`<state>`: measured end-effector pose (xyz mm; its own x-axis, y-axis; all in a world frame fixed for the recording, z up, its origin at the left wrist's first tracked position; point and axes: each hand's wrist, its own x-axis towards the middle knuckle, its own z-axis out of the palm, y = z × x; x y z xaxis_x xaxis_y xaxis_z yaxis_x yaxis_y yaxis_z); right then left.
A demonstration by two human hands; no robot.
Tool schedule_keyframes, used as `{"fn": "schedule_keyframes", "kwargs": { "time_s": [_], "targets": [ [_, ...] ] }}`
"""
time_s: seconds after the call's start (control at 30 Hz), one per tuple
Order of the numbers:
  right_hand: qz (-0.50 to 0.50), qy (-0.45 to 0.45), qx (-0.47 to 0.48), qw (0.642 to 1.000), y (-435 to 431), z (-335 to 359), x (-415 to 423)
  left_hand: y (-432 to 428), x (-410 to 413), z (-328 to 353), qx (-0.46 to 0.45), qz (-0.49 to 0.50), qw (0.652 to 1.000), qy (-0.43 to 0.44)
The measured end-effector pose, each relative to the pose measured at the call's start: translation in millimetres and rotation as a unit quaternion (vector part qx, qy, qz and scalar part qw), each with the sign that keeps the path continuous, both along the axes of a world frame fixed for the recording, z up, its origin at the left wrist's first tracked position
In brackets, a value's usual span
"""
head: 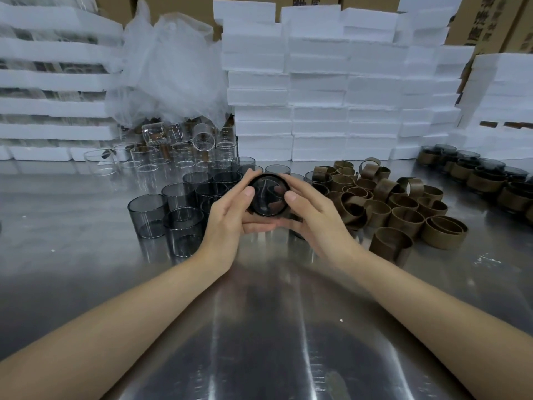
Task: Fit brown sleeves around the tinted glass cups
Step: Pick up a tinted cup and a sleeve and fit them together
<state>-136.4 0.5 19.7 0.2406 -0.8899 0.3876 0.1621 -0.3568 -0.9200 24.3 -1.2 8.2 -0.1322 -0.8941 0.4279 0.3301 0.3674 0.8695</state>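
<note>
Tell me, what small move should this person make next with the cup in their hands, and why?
Probably press the brown sleeve on further with both thumbs. The left hand and right hand grip one tinted cup end-on, thumbs at its rim, and only an edge of the sleeve shows under the right fingers; how far it sits on is hidden.

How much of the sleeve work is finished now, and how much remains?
Done: sleeved cups stand at far right. In hand: left hand and right hand grip one tinted cup. Remaining: many bare tinted cups and a pile of loose brown sleeves.
</note>
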Motion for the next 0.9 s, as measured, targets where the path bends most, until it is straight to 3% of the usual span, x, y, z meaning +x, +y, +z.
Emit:
{"fn": "schedule_keyframes", "kwargs": {
  "time_s": [0.17, 0.4, 0.6, 0.9],
  "targets": [
    [0.001, -0.052, -0.016, 0.999, 1, 6, -13, -1, -3, 2, 0.029, -0.113, 0.992, 0.041],
    [0.056, -0.064, 0.033, 0.996, 1, 7, -10, -2, 3, 6, 0.068, -0.064, 0.995, -0.018],
    [0.121, -0.107, 0.112, 0.98, -4, 14, -14, -4, 4, 10, 0.132, -0.15, 0.979, 0.031],
    [0.165, -0.119, 0.091, 0.975, -9, 12, -17, -5, 5, 12, 0.147, -0.249, 0.952, 0.103]
  ]
}}
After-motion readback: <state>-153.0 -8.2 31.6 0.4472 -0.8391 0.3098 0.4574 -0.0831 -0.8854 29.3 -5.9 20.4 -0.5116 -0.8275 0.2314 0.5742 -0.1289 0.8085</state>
